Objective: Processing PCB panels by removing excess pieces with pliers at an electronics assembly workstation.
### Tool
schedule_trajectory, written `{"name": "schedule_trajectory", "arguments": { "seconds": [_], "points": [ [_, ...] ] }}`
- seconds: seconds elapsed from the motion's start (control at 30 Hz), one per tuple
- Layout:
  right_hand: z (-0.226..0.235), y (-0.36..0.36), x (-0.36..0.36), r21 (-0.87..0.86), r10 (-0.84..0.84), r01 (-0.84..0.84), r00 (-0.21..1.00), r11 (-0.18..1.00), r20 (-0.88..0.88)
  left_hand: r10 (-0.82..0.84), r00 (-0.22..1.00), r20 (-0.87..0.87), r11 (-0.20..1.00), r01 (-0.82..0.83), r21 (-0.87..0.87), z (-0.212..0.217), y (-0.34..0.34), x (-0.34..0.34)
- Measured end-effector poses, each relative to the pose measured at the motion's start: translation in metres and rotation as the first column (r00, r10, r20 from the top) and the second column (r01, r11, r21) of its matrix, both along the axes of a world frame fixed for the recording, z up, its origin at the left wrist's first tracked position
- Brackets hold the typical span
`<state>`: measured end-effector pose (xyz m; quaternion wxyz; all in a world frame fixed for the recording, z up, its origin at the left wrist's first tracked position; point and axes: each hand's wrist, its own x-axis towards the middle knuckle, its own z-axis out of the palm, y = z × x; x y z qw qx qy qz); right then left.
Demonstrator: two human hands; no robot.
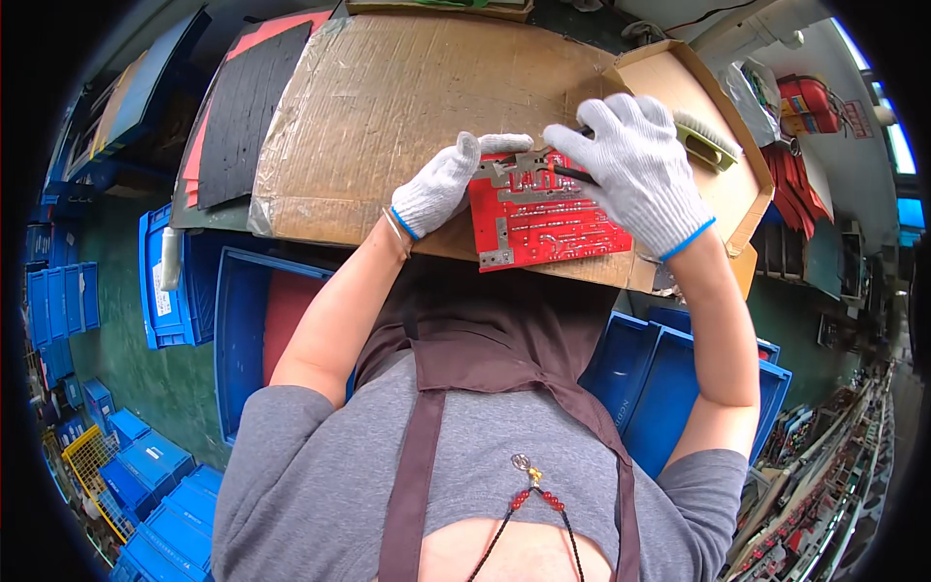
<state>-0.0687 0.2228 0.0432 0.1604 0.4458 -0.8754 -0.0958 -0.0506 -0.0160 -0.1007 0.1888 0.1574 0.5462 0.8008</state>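
A red circuit board (553, 228) with silvery solder traces is tilted up over the near edge of the cardboard-covered bench. My left hand (441, 184), in a white knit glove with a blue cuff, grips the board by its upper left edge. In my right hand (640, 160), gloved the same way, are cutting pliers (567, 173) with dark and orange handles. Their jaws lie at the top part of the board, against its silvery area. My right palm hides most of the handles.
Flattened cardboard (407, 107) covers the bench. To the right, a shallow cardboard tray (742, 204) holds a brush (706, 144). Black sheets (254, 116) lie at the left. Blue bins (233, 339) stand below on both sides. A red fire extinguisher (810, 102) is at the far right.
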Motion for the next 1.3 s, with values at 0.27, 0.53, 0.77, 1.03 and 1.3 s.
{"name": "schedule_trajectory", "arguments": {
  "seconds": [0.27,0.53,0.77,1.03,1.3],
  "points": [
    [-0.007,-0.001,-0.028,0.071,0.092,-0.085,0.990,0.994,-0.103,-0.009,1.000,0.027,1.000,0.008,0.007,0.007,0.001,0.003],
    [-0.021,0.010,-0.030,-0.017,0.133,-0.136,0.985,0.991,-0.112,0.022,0.998,-0.062,0.998,-0.026,-0.064,-0.003,0.000,-0.002],
    [-0.026,0.018,-0.018,-0.049,0.087,-0.090,0.994,0.995,-0.069,0.007,1.000,0.009,0.999,-0.007,0.035,0.006,0.002,0.003],
    [-0.036,0.024,-0.008,-0.164,0.021,-0.020,1.000,0.986,0.006,0.033,0.999,-0.018,0.999,-0.033,-0.010,0.007,0.002,0.003],
    [-0.040,0.023,-0.009,-0.156,-0.005,0.008,1.000,0.988,0.021,0.031,0.999,-0.007,1.000,-0.031,0.006,0.001,0.003,0.001]
  ]
}}
